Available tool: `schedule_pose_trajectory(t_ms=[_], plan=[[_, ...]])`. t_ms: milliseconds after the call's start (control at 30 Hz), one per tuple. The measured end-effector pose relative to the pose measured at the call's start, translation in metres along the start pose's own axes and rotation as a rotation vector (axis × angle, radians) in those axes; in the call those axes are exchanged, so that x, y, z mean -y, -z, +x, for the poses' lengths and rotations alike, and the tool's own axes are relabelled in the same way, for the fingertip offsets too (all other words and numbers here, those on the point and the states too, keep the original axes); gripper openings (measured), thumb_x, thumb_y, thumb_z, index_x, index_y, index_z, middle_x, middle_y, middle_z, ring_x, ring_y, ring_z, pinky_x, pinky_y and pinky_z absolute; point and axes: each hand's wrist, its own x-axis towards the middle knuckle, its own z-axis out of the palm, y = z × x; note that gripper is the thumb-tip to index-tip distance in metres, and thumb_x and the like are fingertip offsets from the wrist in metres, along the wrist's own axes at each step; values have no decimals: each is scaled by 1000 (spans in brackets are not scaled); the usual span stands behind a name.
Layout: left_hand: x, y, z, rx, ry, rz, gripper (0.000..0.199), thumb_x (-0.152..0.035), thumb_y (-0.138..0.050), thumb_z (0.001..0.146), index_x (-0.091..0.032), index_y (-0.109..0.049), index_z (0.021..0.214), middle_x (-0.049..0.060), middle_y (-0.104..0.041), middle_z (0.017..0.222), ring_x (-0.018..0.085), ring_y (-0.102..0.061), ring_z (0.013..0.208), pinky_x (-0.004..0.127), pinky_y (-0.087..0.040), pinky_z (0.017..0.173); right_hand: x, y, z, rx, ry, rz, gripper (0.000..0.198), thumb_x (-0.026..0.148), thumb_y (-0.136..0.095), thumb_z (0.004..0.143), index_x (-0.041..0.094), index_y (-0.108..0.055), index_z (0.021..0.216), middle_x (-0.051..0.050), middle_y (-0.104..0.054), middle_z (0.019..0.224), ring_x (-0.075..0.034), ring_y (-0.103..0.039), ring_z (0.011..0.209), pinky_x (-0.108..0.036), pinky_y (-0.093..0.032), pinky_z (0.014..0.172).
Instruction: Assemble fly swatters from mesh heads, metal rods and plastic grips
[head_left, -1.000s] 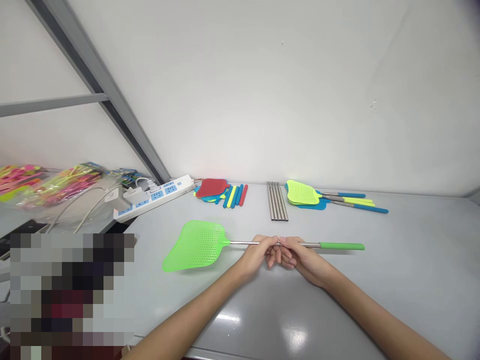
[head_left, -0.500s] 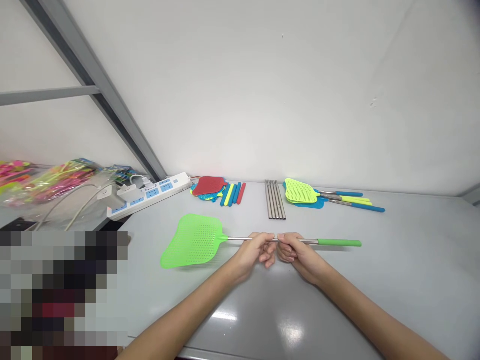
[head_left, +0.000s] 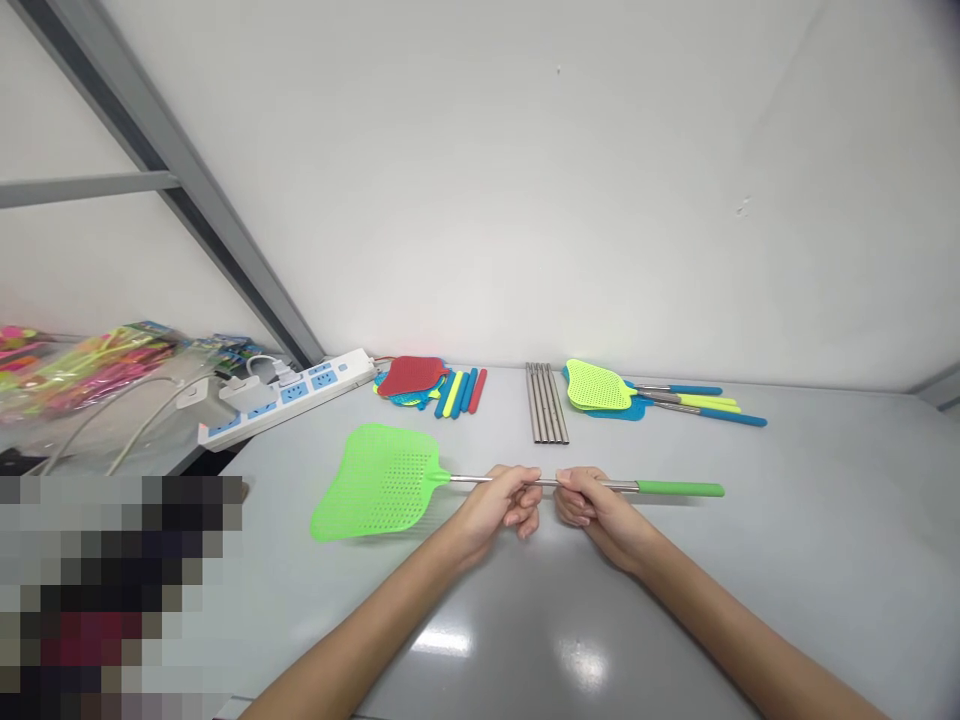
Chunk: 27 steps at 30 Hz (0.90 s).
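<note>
Swatter head (head_left: 375,485) left of the fingers (head_left: 574,507), grip (head_left: 679,489) to their right! On the table (head_left: 825,540), tubes (head_left: 546,405) behind them, loose heads (head_left: 411,376) and handles (head_left: 460,394) behind-left, whole swatters (head_left: 600,386) behind-right!

Bright, diffuse light | two glare spots on tabletop (head_left: 511,640) | lower-left pixelated

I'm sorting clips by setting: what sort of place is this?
Probably a workshop: metal rods and coloured grips lie in rows on a grey tabletop, with a power strip at its left.
</note>
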Motion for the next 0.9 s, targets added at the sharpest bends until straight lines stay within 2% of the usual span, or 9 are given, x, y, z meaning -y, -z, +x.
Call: schedule_pose_trajectory(t_ms=[900], plan=[[-9,15,-4,-31,-32,-6,34,-33,-39,76,-18,-32,46,-8,-20,31,10,-37,34,24,-29,49,6,8,0,-52,30,-37,36,27,-45,78,16,-33,45,6,-21,41,-7,-22,40,-26,-14,46]])
